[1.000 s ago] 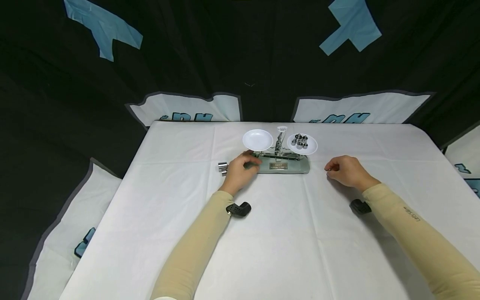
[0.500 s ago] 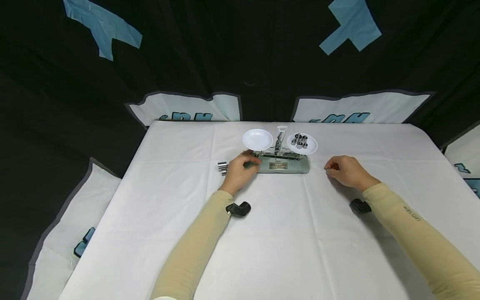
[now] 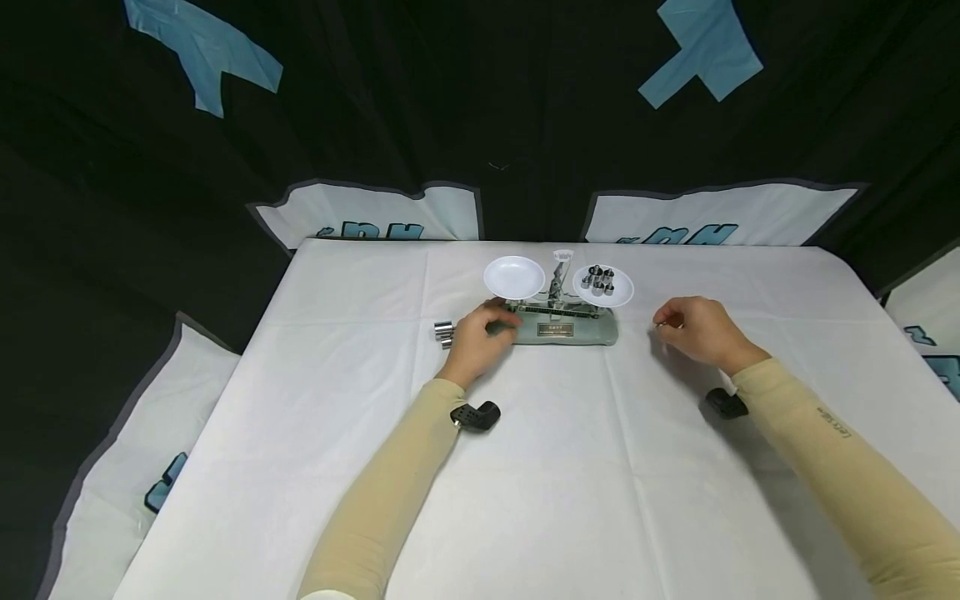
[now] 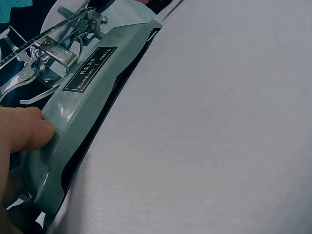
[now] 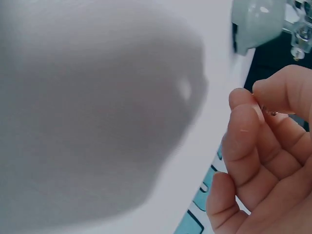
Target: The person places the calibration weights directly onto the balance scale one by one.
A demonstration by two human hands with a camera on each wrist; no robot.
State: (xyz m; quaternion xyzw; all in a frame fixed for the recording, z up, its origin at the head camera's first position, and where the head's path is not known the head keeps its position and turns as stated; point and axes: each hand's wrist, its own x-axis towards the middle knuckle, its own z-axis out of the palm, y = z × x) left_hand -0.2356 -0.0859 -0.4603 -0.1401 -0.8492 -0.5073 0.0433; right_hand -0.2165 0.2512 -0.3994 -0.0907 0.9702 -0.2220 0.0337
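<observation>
A green tray balance stands near the back of the table, with a bare white left pan and a white right pan bearing several small metal weights. My left hand grips the left end of its base; in the left wrist view the thumb lies on the green top and the other fingers are mostly hidden. Right of the balance, my right hand is raised above the cloth. Its thumb and fingers pinch a tiny shiny piece, mostly covered by the fingertips, its kind unclear.
Larger shiny metal cylinders lie just left of my left hand, partly covered by it. A white cloth covers the table. Black curtain hangs behind the far edge.
My right hand has risen slightly and moved a little toward the far side, still pinching the tiny piece. The left hand and the balance stay in place.
</observation>
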